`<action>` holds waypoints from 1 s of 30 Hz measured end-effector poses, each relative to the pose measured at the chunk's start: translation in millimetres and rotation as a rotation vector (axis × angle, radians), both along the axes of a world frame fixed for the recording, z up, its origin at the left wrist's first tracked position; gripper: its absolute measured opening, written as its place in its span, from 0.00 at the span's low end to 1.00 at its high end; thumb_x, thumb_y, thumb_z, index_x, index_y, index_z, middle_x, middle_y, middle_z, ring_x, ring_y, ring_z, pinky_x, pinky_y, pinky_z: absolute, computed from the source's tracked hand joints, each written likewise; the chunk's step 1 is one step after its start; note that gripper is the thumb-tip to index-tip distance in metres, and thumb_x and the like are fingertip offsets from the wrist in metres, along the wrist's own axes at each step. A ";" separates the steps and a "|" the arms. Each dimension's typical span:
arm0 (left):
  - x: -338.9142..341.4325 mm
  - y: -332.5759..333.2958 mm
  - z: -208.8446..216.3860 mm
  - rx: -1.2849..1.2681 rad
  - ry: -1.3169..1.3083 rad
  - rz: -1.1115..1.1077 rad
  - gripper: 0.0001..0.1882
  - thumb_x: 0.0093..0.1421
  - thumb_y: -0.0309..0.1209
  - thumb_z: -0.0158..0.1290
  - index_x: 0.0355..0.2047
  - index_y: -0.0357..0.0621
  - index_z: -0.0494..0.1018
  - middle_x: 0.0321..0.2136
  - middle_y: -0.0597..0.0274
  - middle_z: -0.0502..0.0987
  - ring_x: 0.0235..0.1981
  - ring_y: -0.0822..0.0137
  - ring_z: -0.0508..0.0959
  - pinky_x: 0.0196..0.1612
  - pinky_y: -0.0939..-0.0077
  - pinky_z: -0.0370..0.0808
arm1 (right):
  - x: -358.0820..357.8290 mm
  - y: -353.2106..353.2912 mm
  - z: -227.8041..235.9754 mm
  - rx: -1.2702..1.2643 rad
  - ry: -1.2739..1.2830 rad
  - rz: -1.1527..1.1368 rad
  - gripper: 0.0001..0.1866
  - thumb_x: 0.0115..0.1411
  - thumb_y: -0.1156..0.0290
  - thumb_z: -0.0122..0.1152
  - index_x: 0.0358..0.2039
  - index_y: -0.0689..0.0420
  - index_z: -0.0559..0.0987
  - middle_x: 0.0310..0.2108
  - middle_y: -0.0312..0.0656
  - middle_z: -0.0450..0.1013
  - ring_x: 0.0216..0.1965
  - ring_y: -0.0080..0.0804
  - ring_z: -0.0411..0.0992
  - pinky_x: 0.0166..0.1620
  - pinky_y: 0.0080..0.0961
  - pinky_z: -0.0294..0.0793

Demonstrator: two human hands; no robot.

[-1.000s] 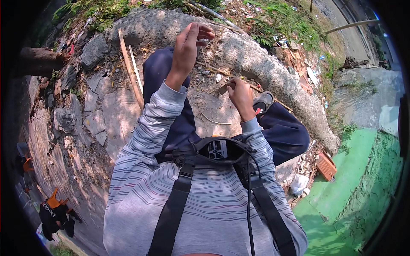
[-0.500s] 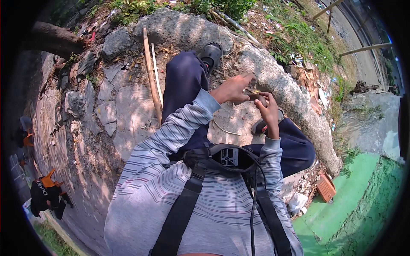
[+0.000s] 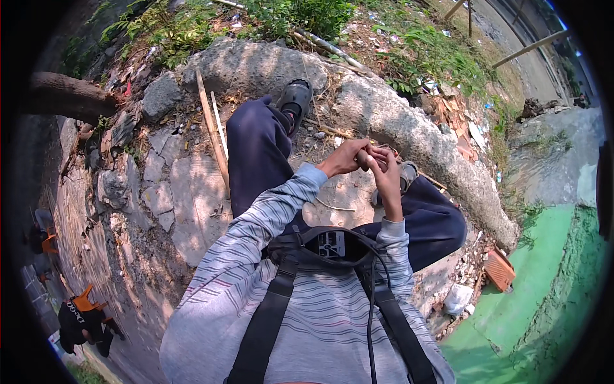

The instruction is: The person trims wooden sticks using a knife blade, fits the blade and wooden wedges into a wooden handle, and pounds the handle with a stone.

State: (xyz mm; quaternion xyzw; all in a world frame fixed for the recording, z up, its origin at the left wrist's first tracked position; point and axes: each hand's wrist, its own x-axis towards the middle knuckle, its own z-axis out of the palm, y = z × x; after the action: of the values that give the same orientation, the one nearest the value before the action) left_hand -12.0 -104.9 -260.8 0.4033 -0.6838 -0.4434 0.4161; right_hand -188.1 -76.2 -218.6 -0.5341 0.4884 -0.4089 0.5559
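Observation:
My left hand [image 3: 344, 159] and my right hand [image 3: 386, 180] meet in front of me, above the ground between my bent legs. Both are closed, with the fingers pressed together around something small that they mostly cover; I cannot make out its kind. Just beyond the left hand a tan stick [image 3: 336, 132] slants behind the fingers; whether it touches them I cannot tell. A thin curved twig [image 3: 335, 206] lies on the paving below the hands. My dark shoe [image 3: 295, 99] rests by the rough concrete edge [image 3: 377, 102].
Left of my leg lie a long bamboo pole [image 3: 212, 128] and a thinner pale stick [image 3: 219, 125]. Broken stone slabs [image 3: 192, 185] spread leftward. At right are an orange-brown brick [image 3: 499, 269], a white bag [image 3: 458, 299] and green paving [image 3: 543, 256]. A person [image 3: 80, 326] is at lower left.
My hands have come together; a moment ago they were slightly apart, with a small yellowish-brown piece showing between them. The whole view has shifted a little.

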 end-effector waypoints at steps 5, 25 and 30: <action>-10.7 -5.6 4.1 -0.010 -0.016 0.021 0.20 0.52 0.33 0.72 0.30 0.39 0.70 0.23 0.60 0.75 0.25 0.69 0.70 0.29 0.68 0.70 | -25.2 8.8 -16.4 0.040 0.112 -0.211 0.15 0.66 0.69 0.66 0.49 0.62 0.77 0.45 0.44 0.79 0.46 0.30 0.79 0.51 0.27 0.78; 8.0 -16.9 -48.0 0.320 0.138 0.051 0.19 0.64 0.23 0.63 0.25 0.44 0.62 0.25 0.71 0.66 0.27 0.78 0.68 0.34 0.81 0.72 | -414.9 192.9 -150.3 0.358 0.218 -1.314 0.16 0.63 0.73 0.59 0.51 0.59 0.78 0.38 0.38 0.78 0.33 0.25 0.78 0.33 0.20 0.76; -2.3 -1.9 -63.8 0.344 0.117 0.059 0.17 0.65 0.21 0.60 0.25 0.42 0.62 0.27 0.66 0.70 0.31 0.76 0.71 0.39 0.80 0.74 | -412.2 330.6 -316.4 0.807 0.626 -1.133 0.16 0.57 0.62 0.63 0.40 0.58 0.85 0.29 0.48 0.83 0.31 0.42 0.83 0.39 0.39 0.81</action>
State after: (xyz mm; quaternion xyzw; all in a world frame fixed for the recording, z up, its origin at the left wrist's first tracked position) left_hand -14.3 -106.8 -324.6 0.4619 -0.5602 -0.5643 0.3929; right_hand -600.3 254.5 -535.1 -0.0482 0.9342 -0.2509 0.2491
